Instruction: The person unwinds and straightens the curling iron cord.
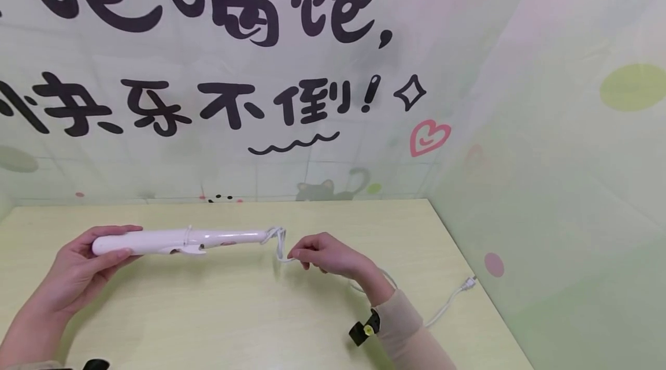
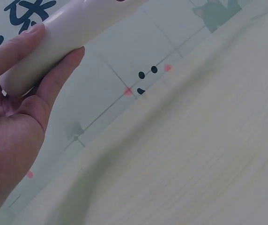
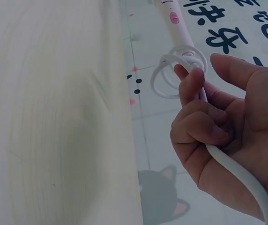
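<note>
A pale pink-white curling iron [image 1: 156, 241] is held level above the table, its small lever pointing down at mid-length. My left hand [image 1: 78, 274] grips its thick rounded end, thumb in front and fingers behind; in the left wrist view the same hand [image 2: 17, 122] wraps that end. White cord [image 1: 281, 245] hangs in loose loops around the thin end. To the right of those loops, my right hand [image 1: 330, 255] holds the cord. The right wrist view shows the cord [image 3: 239, 176] running across the palm under the curled fingers [image 3: 197, 126].
The cord trails behind the right forearm to a white plug [image 1: 469, 283] near the right edge of the pale wooden table [image 1: 218, 318]. A printed wall [image 1: 208, 173] stands behind, another wall [image 1: 572, 196] on the right. Black straps circle both wrists.
</note>
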Tool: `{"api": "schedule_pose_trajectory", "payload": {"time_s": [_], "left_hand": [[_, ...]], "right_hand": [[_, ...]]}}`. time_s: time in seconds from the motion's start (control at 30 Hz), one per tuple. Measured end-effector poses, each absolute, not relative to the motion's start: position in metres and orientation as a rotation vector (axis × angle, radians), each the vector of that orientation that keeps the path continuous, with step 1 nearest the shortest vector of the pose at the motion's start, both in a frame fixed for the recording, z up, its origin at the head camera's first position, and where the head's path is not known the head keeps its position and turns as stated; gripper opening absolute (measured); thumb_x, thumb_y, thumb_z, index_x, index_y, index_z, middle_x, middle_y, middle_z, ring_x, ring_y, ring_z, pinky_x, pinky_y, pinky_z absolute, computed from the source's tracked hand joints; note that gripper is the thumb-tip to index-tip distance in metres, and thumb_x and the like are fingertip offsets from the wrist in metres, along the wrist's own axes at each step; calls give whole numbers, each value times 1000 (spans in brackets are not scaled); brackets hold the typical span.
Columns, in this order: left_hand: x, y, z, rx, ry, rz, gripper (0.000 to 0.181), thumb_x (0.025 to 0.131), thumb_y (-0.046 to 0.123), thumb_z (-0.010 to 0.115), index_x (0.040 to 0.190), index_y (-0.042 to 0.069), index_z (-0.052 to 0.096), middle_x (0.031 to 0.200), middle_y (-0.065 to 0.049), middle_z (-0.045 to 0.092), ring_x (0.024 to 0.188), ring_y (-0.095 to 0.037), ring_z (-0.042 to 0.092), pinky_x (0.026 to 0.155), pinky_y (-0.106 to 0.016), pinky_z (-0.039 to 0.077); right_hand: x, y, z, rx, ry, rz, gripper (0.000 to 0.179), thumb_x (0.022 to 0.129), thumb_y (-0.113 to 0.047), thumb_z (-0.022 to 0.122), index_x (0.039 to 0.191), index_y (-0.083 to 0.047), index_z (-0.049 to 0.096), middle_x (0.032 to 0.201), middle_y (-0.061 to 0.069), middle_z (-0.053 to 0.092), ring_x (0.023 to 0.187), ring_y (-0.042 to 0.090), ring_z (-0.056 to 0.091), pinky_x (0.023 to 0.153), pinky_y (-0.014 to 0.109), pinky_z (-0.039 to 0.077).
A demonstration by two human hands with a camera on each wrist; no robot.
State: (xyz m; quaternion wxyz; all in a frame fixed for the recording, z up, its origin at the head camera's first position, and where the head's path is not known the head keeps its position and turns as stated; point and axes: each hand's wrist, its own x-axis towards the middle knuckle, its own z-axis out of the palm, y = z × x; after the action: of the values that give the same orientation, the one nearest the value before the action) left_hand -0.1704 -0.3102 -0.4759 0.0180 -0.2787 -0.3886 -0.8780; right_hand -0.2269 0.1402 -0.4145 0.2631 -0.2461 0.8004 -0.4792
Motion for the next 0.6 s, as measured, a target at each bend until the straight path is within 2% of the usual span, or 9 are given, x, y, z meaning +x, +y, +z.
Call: {"api": "schedule_pose_trajectory", "payload": {"time_s": [0.17, 0.37, 0.47, 0.6], "left_hand": [[-171, -312, -475, -887, -1178, -2738, 54, 92, -37, 27, 134, -16, 55, 131, -27, 64, 120, -32, 65, 98, -45, 52], [-172, -315, -472, -905, -1174, -2741, 54, 93, -36, 26, 135, -16, 54, 132, -27, 63, 120, -32, 65, 99, -45, 52], [-171, -316, -471, -897, -1165, -2757, 55, 93, -36, 26, 136, -15, 54, 132, -27, 63, 120, -33, 65, 99, -45, 52], [-170, -316, -471, -865, -1184, -2764, 55, 93, -36, 26, 136, -15, 54, 132, -26, 64, 120, -32, 65, 98, -45, 53]], "right_hand": [[-228, 152, -411, -709, 2299, -1303, 19, 101, -22, 68, 106, -6, 78, 79, -5, 62, 61, 9, 41, 51, 21, 36], [-232, 167, -409, -707, 2361, -1484, 12, 95, -16, 75, 99, -6, 79, 90, -2, 73, 77, 10, 57, 71, 29, 54], [-234, 175, -411, -681, 2380, -1545, 12, 94, -16, 77, 99, -6, 79, 87, -2, 72, 73, 11, 54, 68, 29, 52], [-236, 186, -413, -634, 2390, -1578, 12, 94, -16, 77, 99, -6, 80, 75, -3, 62, 64, 14, 43, 55, 23, 39]]}}
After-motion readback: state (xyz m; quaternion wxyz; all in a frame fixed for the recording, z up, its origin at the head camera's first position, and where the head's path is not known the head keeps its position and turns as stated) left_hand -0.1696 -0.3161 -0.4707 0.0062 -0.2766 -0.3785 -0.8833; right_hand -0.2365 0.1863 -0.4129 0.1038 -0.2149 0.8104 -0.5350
